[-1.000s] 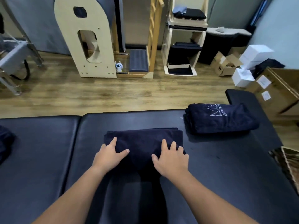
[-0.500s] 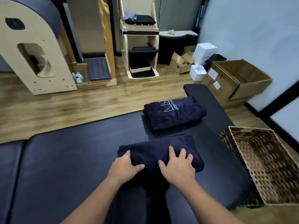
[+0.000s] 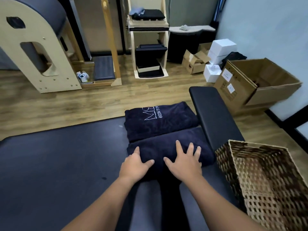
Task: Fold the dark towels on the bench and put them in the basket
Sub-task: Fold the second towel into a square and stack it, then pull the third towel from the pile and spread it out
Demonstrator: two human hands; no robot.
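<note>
From the head view, both hands are pressing flat on a folded dark towel (image 3: pixel 168 147) lying on the black counter (image 3: pixel 58 155). The left hand (image 3: pixel 135 165) is resting on its near left edge, fingers relaxed, grasping nothing; the right hand (image 3: pixel 185 162) is spreading straight fingers over its right half. A second folded towel (image 3: pixel 158 122), logo up, is lying just behind, touching it. The wicker basket (image 3: pixel 260 210) is sitting just right of the counter.

Both hands, left hand (image 3: pixel 135 165) and right hand (image 3: pixel 185 162), are sliding the folded towel (image 3: pixel 168 147) across the tabletop (image 3: pixel 58 164) toward its right edge. It is now touching the logo towel (image 3: pixel 158 120), having been apart from it earlier, and lying near the basket (image 3: pixel 270 180).
</note>
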